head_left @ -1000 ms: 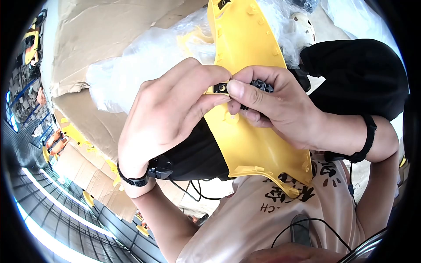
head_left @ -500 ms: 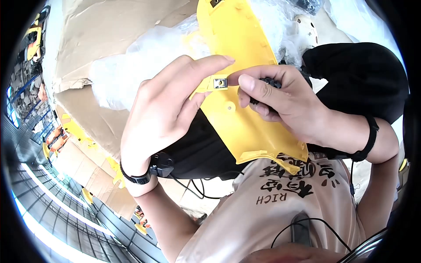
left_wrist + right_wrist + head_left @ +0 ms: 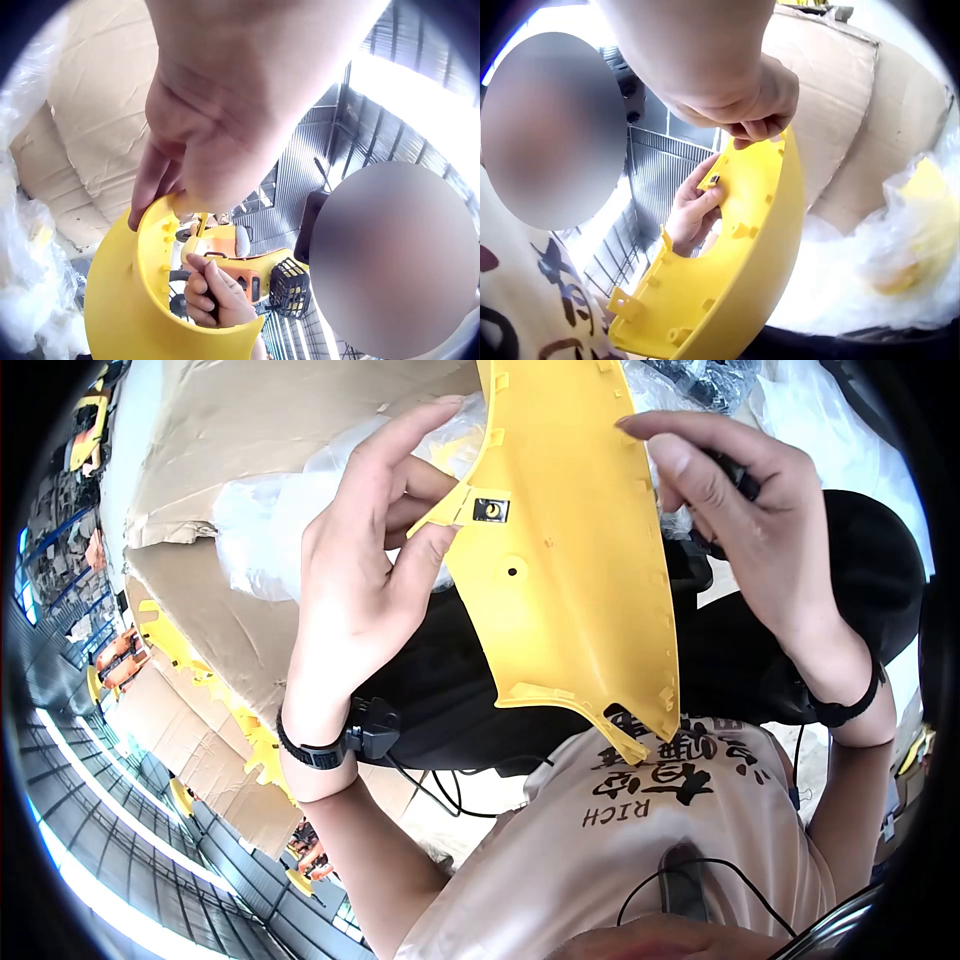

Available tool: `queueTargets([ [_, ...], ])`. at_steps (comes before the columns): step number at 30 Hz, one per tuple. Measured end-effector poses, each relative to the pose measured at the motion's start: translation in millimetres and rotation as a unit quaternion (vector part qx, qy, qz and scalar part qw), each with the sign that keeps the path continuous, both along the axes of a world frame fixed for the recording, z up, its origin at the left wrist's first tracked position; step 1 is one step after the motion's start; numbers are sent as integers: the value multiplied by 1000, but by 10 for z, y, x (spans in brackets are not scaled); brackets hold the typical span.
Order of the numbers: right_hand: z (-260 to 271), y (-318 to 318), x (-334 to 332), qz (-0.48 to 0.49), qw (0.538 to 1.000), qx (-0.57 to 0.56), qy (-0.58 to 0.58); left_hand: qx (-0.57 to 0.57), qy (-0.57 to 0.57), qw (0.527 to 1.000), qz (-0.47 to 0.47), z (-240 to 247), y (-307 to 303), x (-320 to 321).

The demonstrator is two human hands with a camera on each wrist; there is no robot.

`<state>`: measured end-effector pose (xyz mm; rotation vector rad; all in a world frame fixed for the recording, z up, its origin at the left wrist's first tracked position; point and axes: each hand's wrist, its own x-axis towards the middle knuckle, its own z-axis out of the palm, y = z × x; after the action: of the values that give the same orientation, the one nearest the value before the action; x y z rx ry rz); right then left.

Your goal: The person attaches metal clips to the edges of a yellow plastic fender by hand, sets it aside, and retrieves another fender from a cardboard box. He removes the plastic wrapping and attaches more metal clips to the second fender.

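A curved yellow plastic panel point(image 3: 580, 580) stands between the hands, its hollow inner side toward the head camera. My left hand point(image 3: 360, 560) grips its left edge by a small tab, thumb in front and some fingers behind. On that tab sits a small black metal clip point(image 3: 490, 510) with a round hole, also visible in the right wrist view as a dark clip point(image 3: 715, 180). My right hand point(image 3: 760, 510) is at the panel's right edge, index fingertip right by the rim. Its curled fingers hold small black pieces point(image 3: 738, 475), mostly hidden.
Cardboard point(image 3: 240, 450) and clear plastic wrap point(image 3: 260, 530) lie beyond the panel. Black-trousered legs point(image 3: 420, 670) are under it, and its lower end comes close to the printed shirt point(image 3: 690, 810). Cables point(image 3: 440, 795) hang from the left wrist camera.
My right hand has left the tab and clip and moved right to the panel's other edge. The panel has turned more upright, and my left hand keeps its grip on the tab.
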<state>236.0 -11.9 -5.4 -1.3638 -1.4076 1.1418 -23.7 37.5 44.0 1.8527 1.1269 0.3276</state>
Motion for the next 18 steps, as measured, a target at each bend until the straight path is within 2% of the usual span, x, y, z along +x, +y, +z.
queueTargets([
  [4,-52,70,184,-10,998,-26,-62,41,-43,998,30,-79,-8,-11],
  [7,-28,60,213,77,977,-198,2,20,-46,998,43,-73,-7,31],
  [12,-158,0,138,122,951,-284,16,-32,-79,992,90,-135,-48,99],
  [13,-140,19,154,119,952,-282,10,-66,-102,987,105,-146,-50,102],
  [15,-81,59,200,92,924,-355,111,-98,-133,979,116,-184,-60,110],
  [18,-137,82,262,61,917,-363,153,-262,-200,930,160,-220,-106,144],
])
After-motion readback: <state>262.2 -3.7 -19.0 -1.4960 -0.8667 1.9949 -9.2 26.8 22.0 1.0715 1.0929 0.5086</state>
